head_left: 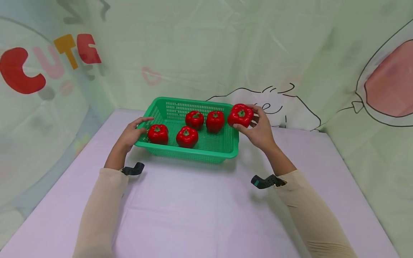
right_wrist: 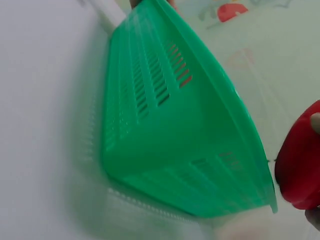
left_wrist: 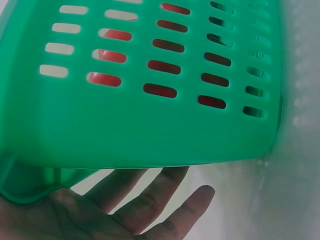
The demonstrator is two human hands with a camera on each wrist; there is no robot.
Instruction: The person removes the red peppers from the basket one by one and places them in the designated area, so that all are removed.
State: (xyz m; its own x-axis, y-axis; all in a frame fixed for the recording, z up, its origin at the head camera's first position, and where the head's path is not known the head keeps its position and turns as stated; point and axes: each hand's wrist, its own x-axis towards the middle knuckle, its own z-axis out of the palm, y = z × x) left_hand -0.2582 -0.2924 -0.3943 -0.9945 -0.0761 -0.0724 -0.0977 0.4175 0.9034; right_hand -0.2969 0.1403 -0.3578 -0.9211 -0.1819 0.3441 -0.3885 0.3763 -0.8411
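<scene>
A green plastic basket (head_left: 180, 154) with slotted sides stands on the table. Several red bell peppers lie inside: one (head_left: 158, 134) at the left, one (head_left: 187, 137) near the front, one (head_left: 194, 119) behind it and one (head_left: 214, 121) further right. My left hand (head_left: 130, 133) grips the basket's left rim; in the left wrist view some of its fingers (left_wrist: 150, 200) extend past the rim. Above the right rim, my right hand (head_left: 259, 129) holds another red bell pepper (head_left: 240, 115), thumb in front and fingers behind. In the right wrist view that bell pepper (right_wrist: 300, 160) is partly cut off.
The table (head_left: 180, 215) has a pale lilac cover. A printed cloth (head_left: 200, 46) hangs behind and at both sides, close to the table's back edge. A dark camera mount sits on each wrist, one on the left (head_left: 133, 169) and one on the right (head_left: 266, 181).
</scene>
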